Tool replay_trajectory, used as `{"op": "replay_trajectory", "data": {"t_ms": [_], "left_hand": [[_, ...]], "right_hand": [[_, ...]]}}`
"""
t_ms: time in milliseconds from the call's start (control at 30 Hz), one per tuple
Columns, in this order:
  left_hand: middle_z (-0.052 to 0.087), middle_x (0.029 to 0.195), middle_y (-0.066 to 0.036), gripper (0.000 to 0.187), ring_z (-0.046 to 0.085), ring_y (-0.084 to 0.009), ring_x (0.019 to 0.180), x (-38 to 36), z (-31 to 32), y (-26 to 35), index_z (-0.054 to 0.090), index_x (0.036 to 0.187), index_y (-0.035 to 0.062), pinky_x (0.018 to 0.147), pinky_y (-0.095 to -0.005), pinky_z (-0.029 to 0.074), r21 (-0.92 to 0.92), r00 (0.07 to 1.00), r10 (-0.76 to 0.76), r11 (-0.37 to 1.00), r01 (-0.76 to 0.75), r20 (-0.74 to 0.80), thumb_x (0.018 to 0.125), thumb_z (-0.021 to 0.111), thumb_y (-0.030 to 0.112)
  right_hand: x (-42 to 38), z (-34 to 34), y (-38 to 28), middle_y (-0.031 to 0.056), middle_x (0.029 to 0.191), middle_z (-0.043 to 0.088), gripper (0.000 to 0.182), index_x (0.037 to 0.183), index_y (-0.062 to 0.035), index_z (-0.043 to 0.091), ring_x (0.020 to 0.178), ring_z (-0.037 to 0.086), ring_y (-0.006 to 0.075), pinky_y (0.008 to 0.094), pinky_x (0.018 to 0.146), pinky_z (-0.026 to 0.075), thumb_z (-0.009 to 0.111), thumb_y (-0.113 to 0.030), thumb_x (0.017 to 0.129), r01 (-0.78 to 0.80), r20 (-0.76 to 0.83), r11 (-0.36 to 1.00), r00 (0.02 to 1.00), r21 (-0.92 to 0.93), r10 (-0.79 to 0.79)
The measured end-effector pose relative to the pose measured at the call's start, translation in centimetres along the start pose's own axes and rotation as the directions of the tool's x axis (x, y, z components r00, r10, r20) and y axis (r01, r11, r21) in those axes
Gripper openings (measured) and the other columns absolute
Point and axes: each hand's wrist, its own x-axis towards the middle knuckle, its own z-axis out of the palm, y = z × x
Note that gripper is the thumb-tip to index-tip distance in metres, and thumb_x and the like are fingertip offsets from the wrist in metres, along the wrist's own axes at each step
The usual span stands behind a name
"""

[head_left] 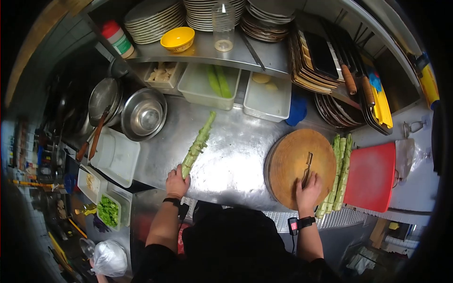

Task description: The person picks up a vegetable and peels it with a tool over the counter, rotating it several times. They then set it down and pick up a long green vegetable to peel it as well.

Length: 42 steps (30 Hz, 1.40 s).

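My left hand [177,184] is closed around the lower end of a long, knobbly green celtuce stem [198,145], which points up and away over the steel counter [231,137]. On the right, my right hand [309,191] grips the handle of a peeler [308,161] above the round wooden chopping block [285,158]. Part of the peeler's handle is hidden by the fingers. Several more celtuce stems [337,174] lie side by side just right of the block.
A red cutting board [370,177] lies at the right. Plastic tubs [206,98] line the back beneath a shelf [203,52] of stacked plates [153,21]. Steel bowls [144,114] and a white tray [115,158] stand left. Chopped greens [108,210] fill a container near a plastic bag [110,258].
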Motion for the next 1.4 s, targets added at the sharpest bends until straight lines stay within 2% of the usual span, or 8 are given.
{"op": "replay_trajectory", "data": {"t_ms": [67, 400, 633, 800, 1000, 1200, 1333, 1400], "left_hand": [[0.068, 0.108, -0.02, 0.058, 0.068, -0.0392, 0.103, 1.3, -1.4, 0.2, 0.056, 0.134, 0.0088, 0.084, -0.0521, 0.058, 0.0, 0.983, -0.037, 0.999, 0.038, 0.182, 0.086, 0.072, 0.038], [0.07, 0.107, -0.019, 0.058, 0.07, -0.0391, 0.097, 3.0, -0.9, -2.4, 0.057, 0.128, 0.0044, 0.08, -0.0515, 0.059, -0.183, 0.995, 0.006, 0.983, 0.012, 0.098, 0.082, 0.075, 0.035], [0.066, 0.114, -0.019, 0.065, 0.067, -0.0376, 0.102, 3.4, -0.4, -3.0, 0.056, 0.13, 0.0009, 0.089, -0.0497, 0.056, -0.182, 0.991, 0.029, 0.983, -0.004, 0.133, 0.079, 0.078, 0.034], [0.066, 0.117, -0.02, 0.074, 0.066, -0.0369, 0.103, 3.4, -0.3, -3.3, 0.055, 0.136, -0.002, 0.093, -0.0489, 0.054, -0.215, 0.989, 0.038, 0.977, -0.006, 0.146, 0.077, 0.079, 0.035], [0.067, 0.117, -0.021, 0.075, 0.066, -0.0374, 0.104, 3.5, -0.9, -3.2, 0.057, 0.135, -0.0033, 0.098, -0.0506, 0.051, -0.21, 0.985, 0.018, 0.978, 0.019, 0.169, 0.076, 0.08, 0.036], [0.068, 0.115, -0.022, 0.075, 0.067, -0.0376, 0.104, 3.6, -1.5, -3.4, 0.057, 0.133, -0.0034, 0.094, -0.0514, 0.053, -0.231, 0.985, 0.012, 0.972, 0.028, 0.17, 0.076, 0.081, 0.038], [0.068, 0.116, -0.022, 0.075, 0.067, -0.0379, 0.104, 3.8, -1.4, -3.3, 0.057, 0.133, -0.0034, 0.091, -0.0522, 0.054, -0.237, 0.978, 0.015, 0.971, 0.036, 0.208, 0.076, 0.081, 0.039], [0.068, 0.116, -0.022, 0.075, 0.068, -0.0379, 0.103, 3.8, -1.3, -3.3, 0.057, 0.133, -0.0034, 0.091, -0.052, 0.054, -0.231, 0.979, 0.019, 0.973, 0.028, 0.202, 0.076, 0.081, 0.039]], "right_hand": [[1.2, -1.3, -2.3, 0.0272, 0.144, 0.058, 0.058, 0.14, 0.0036, 0.059, 0.133, 0.056, 0.0436, 0.0469, 0.112, 0.047, 0.077, -0.017, 0.089, 0.073, -0.106, 0.989, 0.991, -0.125, -0.086], [15.7, -3.9, -26.0, 0.0266, 0.139, 0.064, 0.053, 0.132, 0.0059, 0.065, 0.126, 0.064, 0.0413, 0.0437, 0.107, 0.052, 0.078, -0.026, 0.092, 0.436, 0.095, 0.704, 0.811, 0.561, -0.578], [28.1, 6.3, -40.7, 0.0359, 0.121, 0.07, 0.07, 0.129, 0.011, 0.066, 0.118, 0.068, 0.0463, 0.0468, 0.104, 0.053, 0.077, -0.044, 0.088, 0.226, 0.509, 0.891, 0.753, 0.394, -0.416], [33.5, 14.8, -44.2, 0.0229, 0.12, 0.076, 0.069, 0.129, 0.0069, 0.069, 0.1, 0.074, 0.0333, 0.0432, 0.087, 0.058, 0.077, -0.049, 0.091, 0.217, 0.793, 0.97, 0.569, 0.11, -0.217], [35.2, 20.4, -43.6, 0.0124, 0.107, 0.078, 0.054, 0.117, 0.0012, 0.075, 0.087, 0.074, 0.0242, 0.0403, 0.084, 0.057, 0.075, -0.046, 0.091, -0.019, 0.868, 0.995, 0.491, 0.093, -0.072], [36.3, 22.7, -43.4, 0.021, 0.129, 0.072, 0.063, 0.129, 0.0, 0.071, 0.118, 0.069, 0.0314, 0.0407, 0.102, 0.052, 0.069, -0.053, 0.094, 0.46, 0.801, 0.884, 0.5, 0.078, -0.331], [36.7, 22.5, -42.6, 0.0196, 0.134, 0.071, 0.06, 0.13, -0.0026, 0.071, 0.125, 0.066, 0.0319, 0.0417, 0.105, 0.05, 0.069, -0.05, 0.093, 0.386, 0.844, 0.912, 0.436, 0.138, -0.312], [36.0, 22.5, -42.2, 0.0138, 0.121, 0.075, 0.062, 0.128, -0.0061, 0.073, 0.104, 0.071, 0.025, 0.0387, 0.09, 0.056, 0.072, -0.054, 0.088, 0.045, 0.836, 0.986, 0.526, 0.159, -0.158]]}}
